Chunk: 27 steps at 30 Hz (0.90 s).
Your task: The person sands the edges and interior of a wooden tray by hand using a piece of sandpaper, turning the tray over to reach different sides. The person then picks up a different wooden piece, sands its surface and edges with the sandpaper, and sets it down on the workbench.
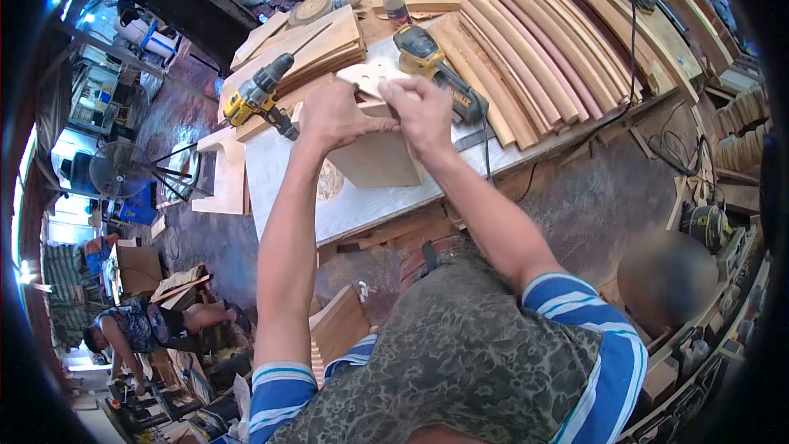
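A pale sanding disc [367, 77] with several small holes lies between my hands, at the top of a wooden box [376, 161]. My right hand [421, 113] is closed, its thumb and fingers pinching the disc's right side. My left hand [330, 117] is wrapped around the upper left of the box, its thumb stretched along the near top edge. Its fingertips are partly hidden near the disc's left edge. A yellow and black DeWalt sander [421, 51] rests just beyond my right hand. To the left, a yellow cordless drill [259, 92] with a long bit lies on its side.
The white-topped workbench [283, 196] carries curved wooden strips [534, 57], stacked boards [329, 45] and a bottle [395, 6]. A black cord [631, 33] hangs at the right. A standing fan [119, 169] is on the left; another person [136, 333] bends over work lower left.
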Tool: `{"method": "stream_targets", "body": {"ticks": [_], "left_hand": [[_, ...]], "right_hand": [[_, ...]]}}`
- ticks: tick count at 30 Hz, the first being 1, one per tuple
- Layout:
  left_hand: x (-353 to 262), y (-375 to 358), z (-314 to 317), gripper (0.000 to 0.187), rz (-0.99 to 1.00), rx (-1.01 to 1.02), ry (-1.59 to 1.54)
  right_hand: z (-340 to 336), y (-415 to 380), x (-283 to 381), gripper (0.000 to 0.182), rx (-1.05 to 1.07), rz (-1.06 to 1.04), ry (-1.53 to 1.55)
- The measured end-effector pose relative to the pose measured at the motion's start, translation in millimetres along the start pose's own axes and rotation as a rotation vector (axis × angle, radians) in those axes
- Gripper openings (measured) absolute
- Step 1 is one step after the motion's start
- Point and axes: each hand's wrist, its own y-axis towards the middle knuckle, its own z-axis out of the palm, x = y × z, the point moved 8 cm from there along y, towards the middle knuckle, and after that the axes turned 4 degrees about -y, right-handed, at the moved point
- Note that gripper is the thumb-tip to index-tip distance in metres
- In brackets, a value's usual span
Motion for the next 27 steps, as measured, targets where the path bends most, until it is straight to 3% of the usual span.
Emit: {"method": "stream_targets", "body": {"ticks": [3, 5, 8, 12, 14, 17, 20, 22, 25, 27], "left_hand": [[-1, -7, 2, 0.094, -0.104, 0.056, -0.081], [-11, -7, -8, 0.092, -0.042, -0.003, -0.013], [-13, -4, -12, 0.091, -0.044, -0.005, -0.033], [-9, -4, -9, 0.089, -0.011, -0.033, -0.049], [-14, -4, -8, 0.088, 0.032, -0.067, -0.051], [-9, 0, -12, 0.091, -0.08, 0.018, -0.014], [0, -7, 4, 0.095, -0.244, 0.245, -0.028], [-10, -1, -8, 0.093, -0.02, -0.025, -0.008], [-8, 0, -7, 0.092, -0.066, 0.037, -0.042], [-3, 3, -1, 0.093, -0.118, 0.12, -0.028]], "right_hand": [[1, -1, -4, 0.035, 0.02, 0.068, 0.059], [-2, 5, 12, 0.031, 0.006, 0.005, 0.017], [6, 9, -27, 0.03, -0.006, 0.084, 0.205], [3, -9, -21, 0.033, -0.013, 0.13, 0.22], [10, 9, -27, 0.034, 0.007, 0.123, 0.455], [6, -9, -29, 0.035, -0.039, -0.008, 0.237], [4, -2, -14, 0.035, 0.042, 0.047, 0.194], [8, 13, -27, 0.036, 0.033, 0.056, 0.278], [8, 11, -34, 0.036, -0.016, 0.061, 0.269], [10, -1, -35, 0.033, 0.076, 0.108, 0.338]]}}
